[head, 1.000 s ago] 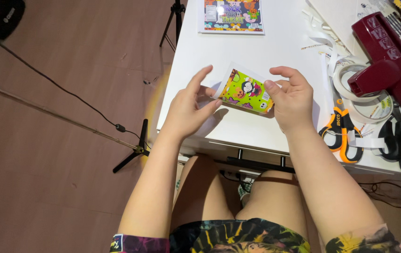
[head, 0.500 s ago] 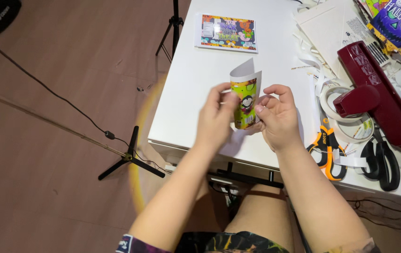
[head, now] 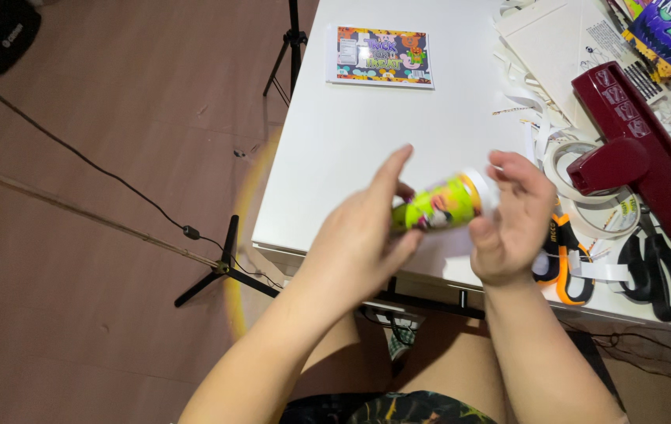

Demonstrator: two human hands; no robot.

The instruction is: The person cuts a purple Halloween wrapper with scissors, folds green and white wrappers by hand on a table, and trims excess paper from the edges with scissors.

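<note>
- White counter [head: 367, 149] stands over a brown floor [head: 100, 235] with a black tripod foot [head: 222, 267].
- Left hand [head: 363, 235] and right hand [head: 512, 216] hold a small green printed roll [head: 437, 206] between them, fingers closed around its two ends, above the counter edge.
- Beyond the left hand lies a colourful printed card [head: 381, 55].
- Just beside the right hand are orange scissors [head: 563, 259], a tape roll [head: 587, 188] and a dark red cutter [head: 641, 149].

Between my hands I see a lime-green rolled printed paper label [head: 439, 206] with orange edge; right of my right hand [head: 510, 220], a dark-red plastic tape dispenser [head: 640, 153].
</note>
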